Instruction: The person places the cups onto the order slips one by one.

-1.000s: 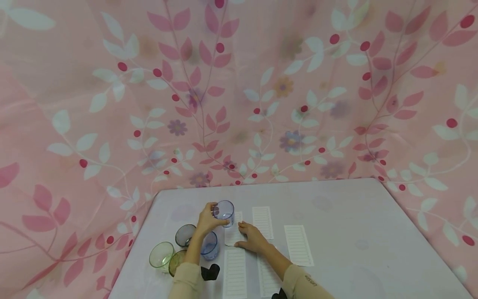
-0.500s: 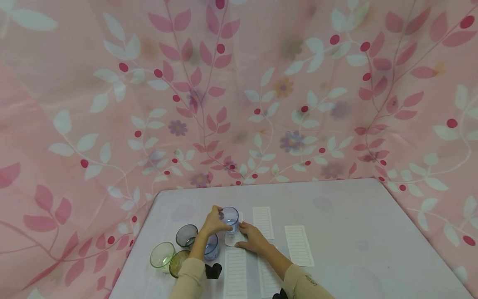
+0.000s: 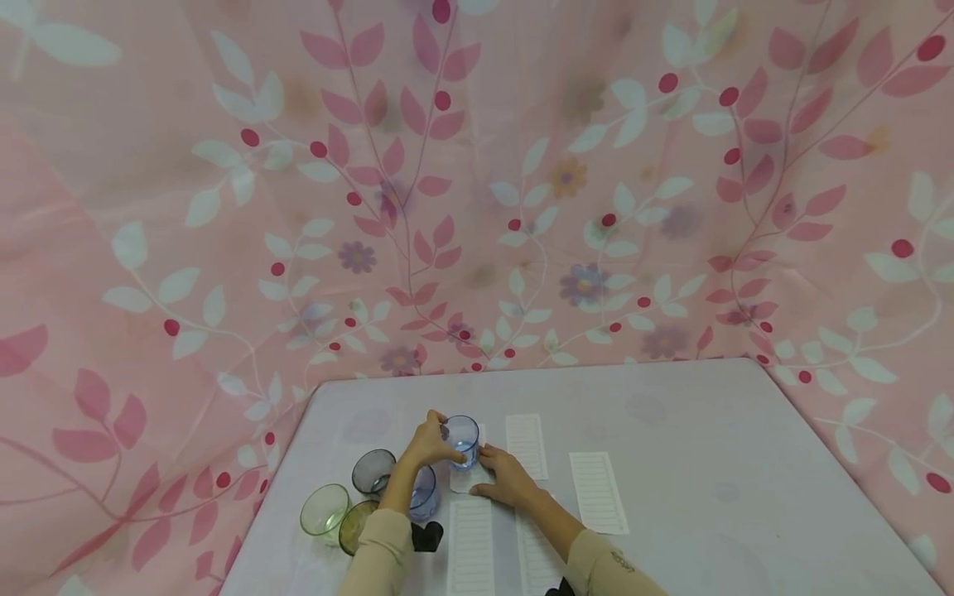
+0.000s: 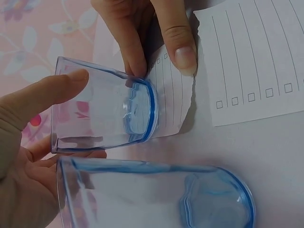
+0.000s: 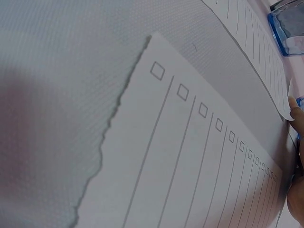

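Note:
My left hand point(image 3: 431, 442) grips a blue-tinted clear glass point(image 3: 464, 443) by its side, thumb on the near wall and fingers round the far one. In the left wrist view the base of this glass is against a lined paper slip point(image 4: 175, 97) with small checkboxes and a torn edge. My right hand point(image 3: 510, 480) holds that slip down, its thumb lying on the paper beside the torn edge and a fingertip close to the base of the glass. A second blue glass point(image 3: 424, 495) stands just behind my left wrist, partly hidden by the forearm.
Left of my left forearm are a grey glass point(image 3: 373, 472), a light green glass point(image 3: 325, 509) and an olive glass point(image 3: 356, 526). More lined slips lie around my right arm, including one slip point(image 3: 599, 492) to its right. A floral curtain point(image 3: 477, 182) hangs behind the white table point(image 3: 715, 463).
My left hand has brought the blue glass down and slightly right onto the paper slip. The right hand has stayed almost still on the paper.

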A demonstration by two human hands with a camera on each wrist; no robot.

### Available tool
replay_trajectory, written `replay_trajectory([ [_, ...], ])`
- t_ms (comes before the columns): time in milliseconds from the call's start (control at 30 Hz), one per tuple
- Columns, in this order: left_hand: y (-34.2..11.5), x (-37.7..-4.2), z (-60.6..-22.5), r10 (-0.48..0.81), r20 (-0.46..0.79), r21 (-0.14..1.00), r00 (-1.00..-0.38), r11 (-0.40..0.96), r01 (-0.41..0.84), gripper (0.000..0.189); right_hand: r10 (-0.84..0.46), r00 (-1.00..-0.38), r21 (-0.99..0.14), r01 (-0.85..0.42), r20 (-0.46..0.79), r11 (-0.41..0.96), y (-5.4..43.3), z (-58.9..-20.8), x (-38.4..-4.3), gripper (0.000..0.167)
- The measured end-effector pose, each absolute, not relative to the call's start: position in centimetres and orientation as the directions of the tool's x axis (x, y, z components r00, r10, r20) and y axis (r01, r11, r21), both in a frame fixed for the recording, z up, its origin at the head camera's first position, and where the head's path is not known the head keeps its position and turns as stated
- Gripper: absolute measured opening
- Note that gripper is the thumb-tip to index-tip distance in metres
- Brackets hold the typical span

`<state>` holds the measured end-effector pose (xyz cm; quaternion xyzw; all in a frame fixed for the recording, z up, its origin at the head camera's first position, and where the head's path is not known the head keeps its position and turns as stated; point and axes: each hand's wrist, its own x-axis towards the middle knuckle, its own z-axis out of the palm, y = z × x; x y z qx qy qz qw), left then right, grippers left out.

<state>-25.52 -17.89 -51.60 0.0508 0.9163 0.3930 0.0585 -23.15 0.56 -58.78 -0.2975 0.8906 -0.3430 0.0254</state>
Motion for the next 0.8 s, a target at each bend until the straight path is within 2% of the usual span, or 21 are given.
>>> replay_trajectory([
  [367,-17.80,-25.25,-51.51,0.139,-0.073,0.736,-0.988,0.676,0.041,0.074,-0.547,-0.822,-0.602,-0.519,0.157,0.607,0.59,-58.83,-23.06,0.063],
  [600,-17.73,-25.10,-51.56,0.129,-0.065,0.735,-0.989,0.677,0.040,0.073,-0.524,-0.843,-0.544,-0.499,0.123,0.674,0.23,-58.75,-22.87,0.071],
  [800,-17.56,-25.00,-51.47,0.159,-0.057,0.749,-0.986,0.660,0.063,0.073,-0.500,-0.858,-0.545,-0.476,0.116,0.690,0.08,-58.83,-22.93,0.074],
])
